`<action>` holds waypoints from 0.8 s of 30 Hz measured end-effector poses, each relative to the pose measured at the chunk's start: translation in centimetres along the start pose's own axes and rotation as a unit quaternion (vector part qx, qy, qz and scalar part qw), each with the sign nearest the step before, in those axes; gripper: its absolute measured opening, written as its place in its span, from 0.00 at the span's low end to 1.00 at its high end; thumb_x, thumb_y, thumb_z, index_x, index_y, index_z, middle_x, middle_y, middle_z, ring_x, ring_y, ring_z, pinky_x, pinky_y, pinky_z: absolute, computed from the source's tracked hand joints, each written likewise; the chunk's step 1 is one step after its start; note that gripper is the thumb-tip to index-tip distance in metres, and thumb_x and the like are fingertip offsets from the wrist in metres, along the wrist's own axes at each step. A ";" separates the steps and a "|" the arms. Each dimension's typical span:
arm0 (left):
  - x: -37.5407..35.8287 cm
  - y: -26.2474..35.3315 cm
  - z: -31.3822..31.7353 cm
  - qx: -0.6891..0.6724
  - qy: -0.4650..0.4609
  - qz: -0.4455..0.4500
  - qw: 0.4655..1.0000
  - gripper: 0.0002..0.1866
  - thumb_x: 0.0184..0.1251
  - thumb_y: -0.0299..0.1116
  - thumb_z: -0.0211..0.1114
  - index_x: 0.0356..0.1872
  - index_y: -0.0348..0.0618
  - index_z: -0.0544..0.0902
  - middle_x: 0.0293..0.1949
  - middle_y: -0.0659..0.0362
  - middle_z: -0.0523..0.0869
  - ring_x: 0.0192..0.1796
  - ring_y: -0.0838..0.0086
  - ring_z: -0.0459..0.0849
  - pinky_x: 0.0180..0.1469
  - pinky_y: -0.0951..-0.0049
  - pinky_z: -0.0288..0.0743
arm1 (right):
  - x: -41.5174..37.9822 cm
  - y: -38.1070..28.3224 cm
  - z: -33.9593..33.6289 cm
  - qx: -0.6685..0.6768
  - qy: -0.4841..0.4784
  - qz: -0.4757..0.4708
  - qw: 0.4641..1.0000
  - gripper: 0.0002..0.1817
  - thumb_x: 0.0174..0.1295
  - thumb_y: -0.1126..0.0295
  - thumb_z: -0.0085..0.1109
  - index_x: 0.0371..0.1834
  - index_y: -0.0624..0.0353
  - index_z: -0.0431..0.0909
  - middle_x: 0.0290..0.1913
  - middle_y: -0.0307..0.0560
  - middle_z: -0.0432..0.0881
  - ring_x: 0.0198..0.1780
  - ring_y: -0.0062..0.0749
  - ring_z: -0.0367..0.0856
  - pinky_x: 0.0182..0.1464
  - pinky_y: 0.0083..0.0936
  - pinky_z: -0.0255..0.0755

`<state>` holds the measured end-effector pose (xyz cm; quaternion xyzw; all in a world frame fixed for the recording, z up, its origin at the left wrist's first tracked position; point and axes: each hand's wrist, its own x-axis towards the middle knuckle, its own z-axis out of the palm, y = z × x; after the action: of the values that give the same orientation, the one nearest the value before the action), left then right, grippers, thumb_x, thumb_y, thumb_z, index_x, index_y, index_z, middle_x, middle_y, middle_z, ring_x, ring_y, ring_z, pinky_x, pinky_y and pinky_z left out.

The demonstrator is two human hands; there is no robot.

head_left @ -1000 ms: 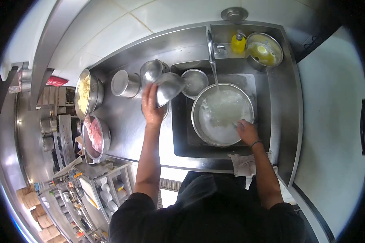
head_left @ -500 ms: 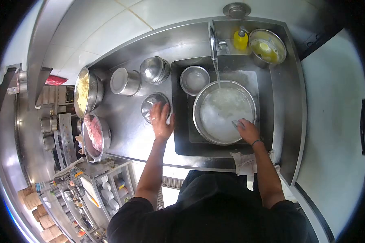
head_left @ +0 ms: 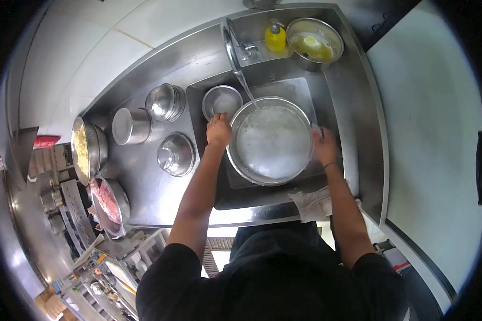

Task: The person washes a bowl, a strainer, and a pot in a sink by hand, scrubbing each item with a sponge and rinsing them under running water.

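My left hand [head_left: 218,130] has its fingers over the near rim of a small steel bowl [head_left: 222,100] in the sink. To the right of it stands a large steel basin [head_left: 270,172] holding cloudy, foamy water. A stream from the curved faucet [head_left: 231,51] runs into this basin. At the basin's right rim, my right hand [head_left: 325,147] is closed around something small and pale, blurred by motion. Left of the sink, an upturned steel bowl [head_left: 175,154] lies on the steel counter.
A stack of upturned bowls [head_left: 163,101] and a steel pot [head_left: 129,127] stand on the counter. Farther left are bowls of yellow shreds [head_left: 81,150] and raw meat [head_left: 106,202]. Behind the sink are a yellow soap bottle [head_left: 275,38] and a bowl of yellowish liquid [head_left: 316,45]. A cloth [head_left: 310,203] hangs in front.
My left hand has gone from the upturned bowl on the counter to the small bowl in the sink. My right hand has moved from inside the basin to its right rim. The view has shifted.
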<state>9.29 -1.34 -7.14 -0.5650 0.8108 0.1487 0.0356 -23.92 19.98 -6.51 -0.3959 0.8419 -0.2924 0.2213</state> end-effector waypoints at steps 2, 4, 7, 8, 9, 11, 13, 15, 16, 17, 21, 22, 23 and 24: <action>-0.9 0.0 0.8 -0.029 0.001 -0.014 0.999 0.23 0.69 0.32 0.58 0.64 0.43 0.78 0.63 0.47 0.80 0.65 0.51 0.80 0.67 0.52 0.73 | 1.3 0.1 -0.1 0.020 -0.001 0.034 0.999 0.28 0.71 0.49 0.59 0.58 0.65 0.80 0.54 0.67 0.84 0.58 0.60 0.82 0.60 0.47 0.75; -0.9 0.2 0.9 -0.050 -0.030 -0.016 0.998 0.23 0.69 0.32 0.57 0.65 0.43 0.78 0.62 0.46 0.81 0.64 0.52 0.81 0.66 0.53 0.74 | 2.3 0.2 -0.1 0.051 -0.018 0.038 0.998 0.30 0.71 0.47 0.59 0.59 0.65 0.80 0.55 0.67 0.84 0.59 0.59 0.82 0.60 0.46 0.75; 0.6 0.4 -0.2 -0.012 -0.098 -0.025 0.995 0.23 0.70 0.34 0.56 0.65 0.45 0.79 0.61 0.47 0.82 0.64 0.55 0.82 0.69 0.50 0.71 | 1.9 -1.2 0.0 0.060 -0.046 0.052 0.996 0.31 0.71 0.46 0.60 0.59 0.66 0.80 0.54 0.67 0.85 0.58 0.60 0.83 0.60 0.44 0.76; 0.9 0.2 -0.2 0.000 -0.109 -0.012 0.994 0.23 0.71 0.35 0.55 0.65 0.46 0.80 0.61 0.48 0.83 0.64 0.56 0.83 0.69 0.49 0.70 | 1.5 -0.6 0.8 0.065 -0.038 0.050 0.996 0.30 0.71 0.46 0.60 0.58 0.66 0.80 0.53 0.67 0.85 0.57 0.60 0.84 0.59 0.44 0.76; 1.2 -0.3 -0.4 0.011 -0.119 -0.002 0.993 0.22 0.71 0.36 0.55 0.65 0.48 0.80 0.61 0.50 0.84 0.65 0.57 0.83 0.70 0.48 0.69 | 0.9 0.7 2.6 0.069 -0.031 0.046 0.996 0.30 0.71 0.46 0.61 0.58 0.66 0.81 0.52 0.66 0.86 0.56 0.59 0.85 0.59 0.43 0.77; 1.3 -1.5 -0.3 0.052 -0.102 0.044 0.992 0.22 0.71 0.37 0.55 0.64 0.50 0.82 0.60 0.53 0.86 0.65 0.58 0.83 0.71 0.47 0.67 | -0.2 1.2 3.4 0.079 -0.042 0.041 0.995 0.30 0.70 0.46 0.61 0.57 0.66 0.81 0.51 0.66 0.87 0.54 0.59 0.85 0.58 0.43 0.77; 1.0 -3.5 1.0 0.111 -0.047 0.115 0.986 0.21 0.72 0.38 0.55 0.63 0.54 0.83 0.59 0.55 0.87 0.66 0.59 0.83 0.72 0.46 0.65 | -2.0 0.4 3.0 0.089 -0.078 0.043 0.992 0.29 0.70 0.47 0.62 0.56 0.66 0.81 0.50 0.65 0.87 0.53 0.59 0.86 0.58 0.42 0.78; 2.2 -5.7 2.8 0.157 -0.054 0.141 0.976 0.20 0.72 0.39 0.55 0.62 0.57 0.84 0.57 0.56 0.88 0.65 0.60 0.84 0.71 0.48 0.66 | -3.3 1.5 4.1 0.110 -0.117 0.052 0.986 0.28 0.70 0.47 0.62 0.56 0.65 0.81 0.51 0.65 0.87 0.55 0.58 0.86 0.58 0.42 0.77; 2.9 -6.6 3.7 0.179 -0.057 0.155 0.970 0.20 0.72 0.39 0.55 0.61 0.58 0.85 0.57 0.57 0.89 0.65 0.60 0.84 0.71 0.49 0.67 | -3.8 2.3 4.7 0.120 -0.135 0.057 0.982 0.28 0.71 0.48 0.62 0.56 0.65 0.81 0.52 0.65 0.87 0.55 0.58 0.86 0.58 0.43 0.77; 3.6 -6.2 3.0 0.194 -0.081 0.157 0.965 0.19 0.72 0.39 0.56 0.61 0.59 0.85 0.56 0.56 0.89 0.64 0.60 0.84 0.71 0.50 0.67 | -4.0 1.9 4.1 0.101 -0.151 0.063 0.981 0.28 0.71 0.48 0.62 0.57 0.64 0.81 0.52 0.65 0.87 0.56 0.58 0.85 0.58 0.42 0.77; 4.1 -4.1 -1.4 0.196 -0.141 0.153 0.958 0.17 0.70 0.42 0.62 0.57 0.57 0.86 0.55 0.54 0.89 0.61 0.58 0.85 0.69 0.53 0.70 | -5.2 0.4 2.4 0.082 -0.178 0.066 0.978 0.26 0.71 0.49 0.62 0.56 0.62 0.82 0.53 0.62 0.87 0.56 0.56 0.86 0.58 0.42 0.77; 4.2 -4.0 -2.5 0.184 -0.144 0.149 0.961 0.17 0.69 0.42 0.63 0.56 0.55 0.86 0.54 0.53 0.89 0.60 0.58 0.86 0.68 0.54 0.71 | -5.3 0.6 2.7 0.094 -0.172 0.059 0.979 0.25 0.72 0.50 0.62 0.56 0.62 0.82 0.53 0.62 0.87 0.56 0.55 0.86 0.58 0.42 0.77; 4.3 -3.3 -4.2 0.140 -0.134 0.133 0.972 0.19 0.66 0.46 0.69 0.55 0.53 0.87 0.54 0.51 0.89 0.59 0.55 0.86 0.65 0.54 0.74 | -5.2 0.9 2.9 0.102 -0.166 0.056 0.979 0.24 0.72 0.50 0.62 0.56 0.62 0.82 0.52 0.61 0.87 0.55 0.54 0.86 0.58 0.41 0.77; 4.5 -3.2 -5.1 0.105 -0.131 0.112 0.979 0.21 0.65 0.48 0.70 0.55 0.51 0.87 0.54 0.50 0.89 0.59 0.54 0.86 0.65 0.54 0.75 | -5.1 1.2 3.1 0.109 -0.160 0.053 0.980 0.24 0.72 0.50 0.61 0.55 0.62 0.82 0.52 0.60 0.87 0.54 0.54 0.86 0.58 0.40 0.77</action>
<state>11.20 -7.84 -3.96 -0.4393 0.8684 0.1386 0.1835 -19.71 23.64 -8.79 -0.3659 0.7783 -0.3036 0.4101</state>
